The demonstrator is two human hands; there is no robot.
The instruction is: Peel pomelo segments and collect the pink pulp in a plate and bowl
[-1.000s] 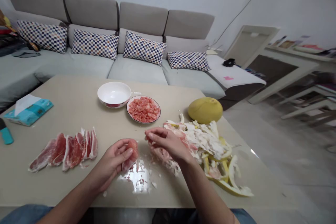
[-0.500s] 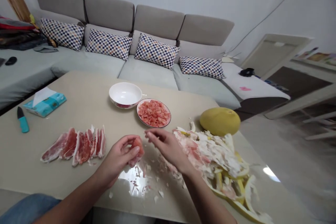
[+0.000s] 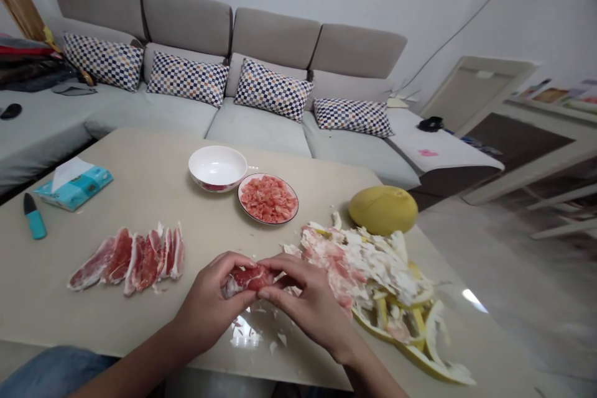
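Observation:
A red pomelo segment (image 3: 249, 277) with bits of white membrane is held over the near part of the table. My left hand (image 3: 208, 298) wraps its fingers and thumb round one end. At the other end, the fingertips and thumb of my right hand (image 3: 303, 298) pinch the segment. To the left lies a row of several pomelo segments (image 3: 149, 261) with pale membrane on them. Beyond my hands, a dark-rimmed plate (image 3: 295, 214) carries a heap of peeled pink pulp (image 3: 268, 198). Peel and membrane scraps (image 3: 373, 261) are piled beside my right hand.
A white bowl (image 3: 217, 165) stands behind the plate. A whole yellow pomelo (image 3: 383, 209) sits at the table's right edge. On the left are a blue tissue pack (image 3: 77, 186) and a knife with a turquoise handle (image 3: 35, 224). A sofa (image 3: 261, 127) runs behind the table.
My right hand has come in to the segment and now grips it together with my left. The segment has tilted from upright to lying sideways. The view has shifted slightly.

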